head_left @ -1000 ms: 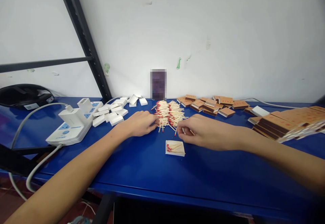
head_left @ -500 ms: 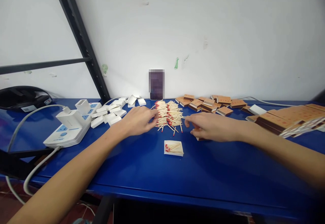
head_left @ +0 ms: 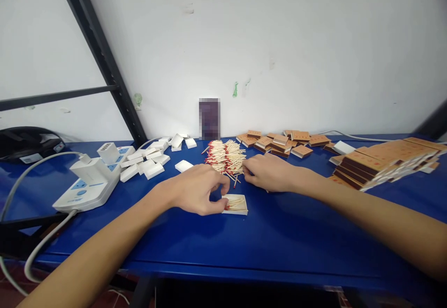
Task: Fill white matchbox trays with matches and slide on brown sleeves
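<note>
In the head view, my left hand [head_left: 202, 189] is at the left end of a small white matchbox tray [head_left: 240, 211]. Its thumb and fingers are apart, with the thumb at the tray's edge. Several matches [head_left: 235, 202] with red heads lie inside the tray. Behind it is a large heap of loose matches [head_left: 226, 155]. My right hand [head_left: 267, 171] is at the right edge of that heap, its fingers curled together; whatever is between the fingertips is hidden.
White empty trays [head_left: 152, 168] are scattered to the left, with one tray [head_left: 183, 166] behind my left hand. Brown matchbox sleeves [head_left: 279, 141] lie at the back right, beside stacked matchboxes [head_left: 370, 161]. A power strip [head_left: 91, 194] with cables stands left; a blurred dark panel [head_left: 210, 118] leans on the wall.
My left hand has moved from the heap's left side toward me, to the matchbox tray. My right hand has come in against the heap and its fingers have closed. The view has shifted slightly.
</note>
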The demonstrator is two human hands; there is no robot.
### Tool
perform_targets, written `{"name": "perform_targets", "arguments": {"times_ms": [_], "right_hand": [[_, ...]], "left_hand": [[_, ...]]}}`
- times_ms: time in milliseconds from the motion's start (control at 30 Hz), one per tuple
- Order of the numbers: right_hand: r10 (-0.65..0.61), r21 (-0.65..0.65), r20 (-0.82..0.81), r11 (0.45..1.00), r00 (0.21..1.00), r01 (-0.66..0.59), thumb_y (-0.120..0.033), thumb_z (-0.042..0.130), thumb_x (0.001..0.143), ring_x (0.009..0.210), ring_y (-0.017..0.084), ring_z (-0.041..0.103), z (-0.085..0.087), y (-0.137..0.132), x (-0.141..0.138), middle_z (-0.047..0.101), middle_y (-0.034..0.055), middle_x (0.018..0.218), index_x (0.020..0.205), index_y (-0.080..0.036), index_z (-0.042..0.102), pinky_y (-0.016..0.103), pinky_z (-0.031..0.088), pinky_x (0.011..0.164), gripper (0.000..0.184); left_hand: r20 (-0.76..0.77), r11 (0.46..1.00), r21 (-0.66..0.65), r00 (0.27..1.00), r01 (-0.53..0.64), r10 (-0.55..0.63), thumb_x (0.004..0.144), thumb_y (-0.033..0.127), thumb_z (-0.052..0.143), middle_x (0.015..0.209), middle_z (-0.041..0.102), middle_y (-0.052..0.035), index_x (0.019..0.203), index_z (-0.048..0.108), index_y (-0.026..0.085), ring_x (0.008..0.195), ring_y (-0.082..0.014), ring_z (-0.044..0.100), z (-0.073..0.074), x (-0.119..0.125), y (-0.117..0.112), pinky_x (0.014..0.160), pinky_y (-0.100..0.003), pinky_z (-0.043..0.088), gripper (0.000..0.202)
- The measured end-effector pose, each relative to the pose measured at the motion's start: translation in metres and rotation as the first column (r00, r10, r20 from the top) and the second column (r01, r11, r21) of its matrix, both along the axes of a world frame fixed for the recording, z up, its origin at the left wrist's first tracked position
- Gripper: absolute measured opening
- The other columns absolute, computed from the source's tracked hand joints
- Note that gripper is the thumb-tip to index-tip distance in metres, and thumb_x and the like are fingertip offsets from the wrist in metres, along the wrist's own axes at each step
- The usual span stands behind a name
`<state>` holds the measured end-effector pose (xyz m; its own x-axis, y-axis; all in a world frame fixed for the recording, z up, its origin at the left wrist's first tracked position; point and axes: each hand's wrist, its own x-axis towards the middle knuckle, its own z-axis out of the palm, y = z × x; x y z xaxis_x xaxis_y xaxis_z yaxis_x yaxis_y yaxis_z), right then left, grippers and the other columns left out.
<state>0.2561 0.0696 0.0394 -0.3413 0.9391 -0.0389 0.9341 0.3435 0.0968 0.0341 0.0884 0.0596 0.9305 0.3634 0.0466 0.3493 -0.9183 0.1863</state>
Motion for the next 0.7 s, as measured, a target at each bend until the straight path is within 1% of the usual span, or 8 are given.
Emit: {"name": "perform_targets", "arguments": {"times_ms": [100, 200, 300, 433, 500, 533, 633, 700], "right_hand": [[-0.006, -0.013, 0.007, 1.000, 1.000, 0.006, -0.021, 0.047, 0.086, 0.074, 0.022, 0.064, 0.005, -0.003, 0.002, 0.070, 0.0116, 0.085, 0.083, -0.015, 0.063, 0.029, 0.034, 0.057, 0.017], [-0.007, -0.005, -0.031, 1.000, 1.000, 0.007, -0.022, 0.047, 0.085, 0.067, 0.019, 0.060, 0.016, -0.010, 0.002, 0.068, 0.0080, 0.077, 0.080, -0.017, 0.061, 0.028, 0.031, 0.054, 0.015], [0.024, 0.029, -0.163, 0.999, 0.986, -0.020, -0.024, 0.048, 0.085, 0.059, 0.016, 0.055, 0.030, -0.019, -0.002, 0.065, 0.0031, 0.068, 0.075, -0.019, 0.058, 0.027, 0.030, 0.052, 0.014], [0.113, -0.056, -0.388, 0.988, 0.915, -0.145, -0.026, 0.052, 0.084, 0.051, 0.011, 0.050, 0.045, -0.031, -0.011, 0.060, -0.0026, 0.061, 0.076, -0.020, 0.058, 0.025, 0.031, 0.051, 0.013], [0.165, -0.039, -0.482, 0.977, 0.861, -0.209, -0.022, 0.057, 0.080, 0.054, 0.010, 0.051, 0.047, -0.036, -0.016, 0.061, -0.0032, 0.065, 0.079, -0.020, 0.060, 0.023, 0.032, 0.052, 0.004], [0.196, -0.014, -0.517, 0.972, 0.834, -0.237, -0.020, 0.058, 0.078, 0.056, 0.010, 0.051, 0.046, -0.037, -0.018, 0.061, -0.0032, 0.067, 0.083, -0.020, 0.061, 0.023, 0.033, 0.052, 0.006], [0.276, 0.055, -0.565, 0.953, 0.778, -0.298, -0.013, 0.054, 0.080, 0.054, 0.010, 0.048, 0.040, -0.039, -0.020, 0.059, -0.0041, 0.066, 0.101, -0.020, 0.064, 0.023, 0.034, 0.053, 0.024], [0.308, 0.099, -0.563, 0.946, 0.767, -0.307, -0.011, 0.052, 0.082, 0.053, 0.010, 0.048, 0.035, -0.039, -0.019, 0.059, -0.0038, 0.065, 0.101, -0.019, 0.066, 0.024, 0.034, 0.053, 0.025]], "left_hand": [[-0.018, 0.990, 0.128, 0.998, -0.064, 0.067, 0.081, 0.027, 0.052, 0.057, 0.055, 0.0023, 0.079, 0.061, 0.019, 0.051, -0.0124, 0.045, -0.002, -0.002, 0.011, 0.053, -0.028, 0.028, 0.012], [-0.051, 0.963, 0.243, 0.990, -0.114, 0.130, 0.085, 0.025, 0.048, 0.061, 0.058, 0.0004, 0.094, 0.062, 0.020, 0.054, -0.0151, 0.048, -0.008, -0.004, 0.023, 0.053, -0.029, 0.027, 0.017], [-0.074, 0.961, 0.266, 0.992, -0.076, 0.099, 0.088, 0.019, 0.043, 0.070, 0.063, -0.0005, 0.114, 0.056, 0.022, 0.061, -0.0168, 0.054, -0.015, -0.005, 0.029, 0.055, -0.029, 0.030, 0.029], [-0.102, 0.961, 0.276, 0.994, -0.002, 0.031, 0.091, 0.014, 0.041, 0.094, 0.065, -0.0039, 0.112, 0.058, 0.023, 0.078, -0.0180, 0.060, -0.021, -0.005, 0.033, 0.059, -0.028, 0.035, 0.029], [-0.108, 0.947, 0.322, 0.994, 0.007, 0.030, 0.094, 0.015, 0.041, 0.102, 0.062, -0.0056, 0.112, 0.061, 0.024, 0.082, -0.0189, 0.060, -0.023, -0.004, 0.033, 0.058, -0.028, 0.036, 0.028], [-0.106, 0.937, 0.349, 0.994, 0.010, 0.029, 0.094, 0.016, 0.041, 0.104, 0.061, -0.0061, 0.114, 0.061, 0.024, 0.084, -0.0194, 0.060, -0.024, -0.004, 0.034, 0.058, -0.027, 0.037, 0.029], [-0.091, 0.910, 0.412, 0.996, 0.038, -0.001, 0.093, 0.014, 0.045, 0.105, 0.057, -0.0064, 0.120, 0.061, 0.028, 0.091, -0.0205, 0.058, -0.028, -0.003, 0.036, 0.062, -0.026, 0.040, 0.034], [-0.078, 0.893, 0.445, 0.996, 0.063, -0.031, 0.093, 0.013, 0.047, 0.103, 0.055, -0.0062, 0.121, 0.061, 0.030, 0.089, -0.0201, 0.056, -0.030, -0.002, 0.037, 0.063, -0.027, 0.040, 0.036]]}}
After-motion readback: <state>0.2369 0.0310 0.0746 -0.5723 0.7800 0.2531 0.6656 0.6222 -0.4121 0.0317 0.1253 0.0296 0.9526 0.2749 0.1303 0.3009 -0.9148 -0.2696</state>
